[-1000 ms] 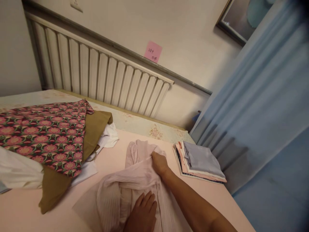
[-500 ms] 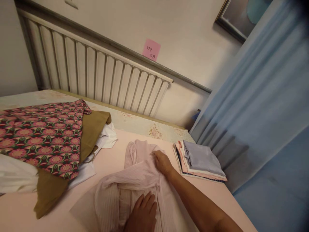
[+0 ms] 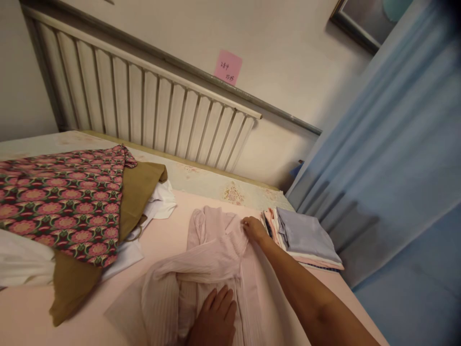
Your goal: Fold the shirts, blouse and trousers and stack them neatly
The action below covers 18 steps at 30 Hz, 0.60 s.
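Observation:
A pale pink ribbed shirt (image 3: 219, 259) lies partly folded in front of me, its left sleeve side laid across the body. My left hand (image 3: 215, 315) rests flat on its lower part, fingers stretched out, palm down. At the upper right of the garment, my right hand (image 3: 254, 229) pinches the shirt's edge between thumb and fingers near the shoulder. The fabric beside my right forearm is drawn out toward the right. Whether the shirt has buttons cannot be made out.
Left lies a loose heap: a floral-patterned garment (image 3: 61, 206), a brown garment (image 3: 142, 197) and white clothes (image 3: 158, 204). A stack of folded clothes (image 3: 306, 235) sits right, by a blue curtain (image 3: 378, 158). A radiator (image 3: 144, 96) lines the wall behind the bed (image 3: 187, 197).
My right hand has moved right and slightly up, drawing the shirt's shoulder edge outward. My left hand stays flat on the shirt. The view has tilted slightly.

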Tool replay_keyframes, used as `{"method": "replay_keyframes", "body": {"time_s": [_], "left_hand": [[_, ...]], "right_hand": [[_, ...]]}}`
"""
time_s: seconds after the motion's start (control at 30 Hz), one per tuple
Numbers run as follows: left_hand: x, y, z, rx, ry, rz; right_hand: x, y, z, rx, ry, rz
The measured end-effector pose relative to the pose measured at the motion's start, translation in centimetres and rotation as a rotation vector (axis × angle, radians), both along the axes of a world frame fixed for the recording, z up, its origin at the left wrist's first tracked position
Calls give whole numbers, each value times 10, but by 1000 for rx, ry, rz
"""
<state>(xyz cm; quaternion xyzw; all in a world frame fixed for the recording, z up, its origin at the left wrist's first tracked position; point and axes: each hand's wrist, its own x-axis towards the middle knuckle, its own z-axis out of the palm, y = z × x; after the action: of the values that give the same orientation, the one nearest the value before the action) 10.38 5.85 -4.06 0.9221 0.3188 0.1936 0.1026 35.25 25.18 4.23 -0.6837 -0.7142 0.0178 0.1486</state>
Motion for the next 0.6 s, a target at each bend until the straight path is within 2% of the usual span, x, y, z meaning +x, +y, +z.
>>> {"method": "replay_keyframes", "body": {"time_s": [0.2,0.33,0.43,0.6], "left_hand": [[0,-1,2,22,-16,5],[-2,-2,8,22,2,6],[-2,-2,9,32,1,8],[0,-3,3,73,-13,24]], "right_hand": [[-14,7,3,99,72,-81],[-27,16,-6,176,128,-126],[-34,19,-16,194,166,-102],[-37,10,-29,179,218,22]]}}
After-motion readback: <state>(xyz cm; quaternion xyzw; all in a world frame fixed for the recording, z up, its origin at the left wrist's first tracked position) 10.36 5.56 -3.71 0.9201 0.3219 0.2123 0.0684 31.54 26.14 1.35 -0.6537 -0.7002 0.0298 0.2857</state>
